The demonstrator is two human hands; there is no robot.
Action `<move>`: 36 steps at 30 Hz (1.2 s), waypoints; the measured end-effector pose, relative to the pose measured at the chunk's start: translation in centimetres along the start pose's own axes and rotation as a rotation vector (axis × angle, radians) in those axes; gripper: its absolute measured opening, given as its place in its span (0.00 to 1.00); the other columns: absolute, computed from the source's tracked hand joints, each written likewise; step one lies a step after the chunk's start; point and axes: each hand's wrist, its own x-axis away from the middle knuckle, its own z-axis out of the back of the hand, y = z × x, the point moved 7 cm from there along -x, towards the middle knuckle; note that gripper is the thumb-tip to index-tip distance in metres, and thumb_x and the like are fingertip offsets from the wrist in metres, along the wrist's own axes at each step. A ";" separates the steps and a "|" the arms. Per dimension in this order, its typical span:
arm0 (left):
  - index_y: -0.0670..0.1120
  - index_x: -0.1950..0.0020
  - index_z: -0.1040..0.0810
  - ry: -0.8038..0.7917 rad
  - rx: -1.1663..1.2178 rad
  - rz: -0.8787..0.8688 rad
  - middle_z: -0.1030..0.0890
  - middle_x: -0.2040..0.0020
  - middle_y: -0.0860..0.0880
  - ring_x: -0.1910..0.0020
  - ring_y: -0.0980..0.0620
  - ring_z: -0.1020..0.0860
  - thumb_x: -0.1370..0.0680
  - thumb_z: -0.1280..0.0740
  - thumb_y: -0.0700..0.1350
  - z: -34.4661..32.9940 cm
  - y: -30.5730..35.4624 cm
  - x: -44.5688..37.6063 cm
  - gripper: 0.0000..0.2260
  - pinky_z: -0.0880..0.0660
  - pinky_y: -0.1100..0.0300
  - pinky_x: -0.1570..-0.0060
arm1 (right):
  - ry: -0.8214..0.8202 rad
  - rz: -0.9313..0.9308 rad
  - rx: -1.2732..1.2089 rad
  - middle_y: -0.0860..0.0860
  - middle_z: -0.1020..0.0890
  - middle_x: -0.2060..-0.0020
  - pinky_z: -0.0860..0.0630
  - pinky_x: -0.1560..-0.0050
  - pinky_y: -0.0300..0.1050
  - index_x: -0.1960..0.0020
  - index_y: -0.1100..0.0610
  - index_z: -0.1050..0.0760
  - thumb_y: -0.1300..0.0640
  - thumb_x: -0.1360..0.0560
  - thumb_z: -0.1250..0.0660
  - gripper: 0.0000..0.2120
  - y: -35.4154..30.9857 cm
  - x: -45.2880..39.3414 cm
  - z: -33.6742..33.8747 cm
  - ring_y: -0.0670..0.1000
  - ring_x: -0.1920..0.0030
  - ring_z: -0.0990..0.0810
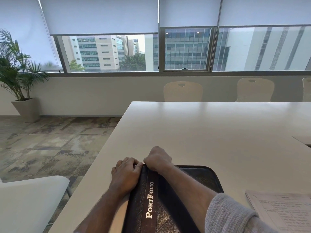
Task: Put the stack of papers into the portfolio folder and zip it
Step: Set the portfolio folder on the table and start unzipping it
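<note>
A dark brown leather portfolio folder [151,204] lettered "PortFolio" lies closed on the white table [210,132], close to the near edge. My left hand [125,174] holds its far left corner, fingertips curled over the edge. My right hand [157,158] is curled into a fist at the same far corner, pinching something small at the folder's edge; what it pinches is hidden. The stack of papers [282,211], printed with tables, lies on the table to the right of the folder, partly cut off by the frame.
White chairs [183,91] stand along the table's far side, and another seat [25,202] is at the near left. A potted palm [18,78] stands by the window. A flat object [303,140] peeks in at the right edge.
</note>
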 end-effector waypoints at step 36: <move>0.53 0.64 0.30 -0.052 -0.015 -0.234 0.27 0.57 0.56 0.51 0.53 0.31 0.16 0.45 0.49 -0.2 2.0 -1.2 0.17 0.39 0.53 0.48 | -0.164 -0.068 -0.266 0.51 0.27 0.72 0.33 0.71 0.40 0.67 0.57 0.29 0.61 0.34 0.33 0.06 0.9 0.0 -0.7 0.51 0.71 0.29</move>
